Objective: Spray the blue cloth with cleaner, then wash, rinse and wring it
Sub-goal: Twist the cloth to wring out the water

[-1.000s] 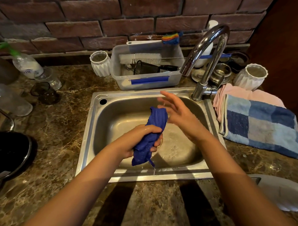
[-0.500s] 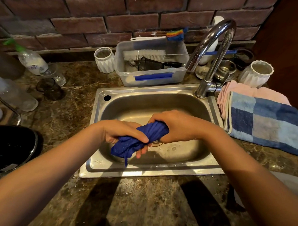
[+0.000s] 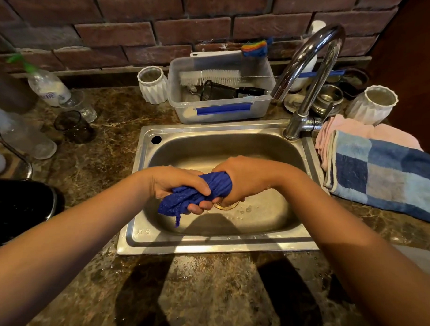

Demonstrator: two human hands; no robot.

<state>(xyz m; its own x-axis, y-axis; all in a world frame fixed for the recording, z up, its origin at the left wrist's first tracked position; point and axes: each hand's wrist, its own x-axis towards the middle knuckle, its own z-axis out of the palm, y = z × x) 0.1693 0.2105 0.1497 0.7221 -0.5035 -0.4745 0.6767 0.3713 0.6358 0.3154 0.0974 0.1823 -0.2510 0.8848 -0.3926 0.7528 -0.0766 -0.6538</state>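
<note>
Checked blue towel [image 3: 385, 179] right of sink, clear tub [image 3: 221, 106] holding brush [image 3: 211, 76]

Marble counter [image 3: 92, 167]: inset steel sink [image 3: 212, 243], plastic tub [image 3: 222, 113], checked towel [image 3: 385, 176], white vases [image 3: 152, 85].

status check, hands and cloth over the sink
Left hand and right hand both grip the blue cloth, bunched between them. Held above the sink near the drain. Tap dry, nothing in the way.
</note>
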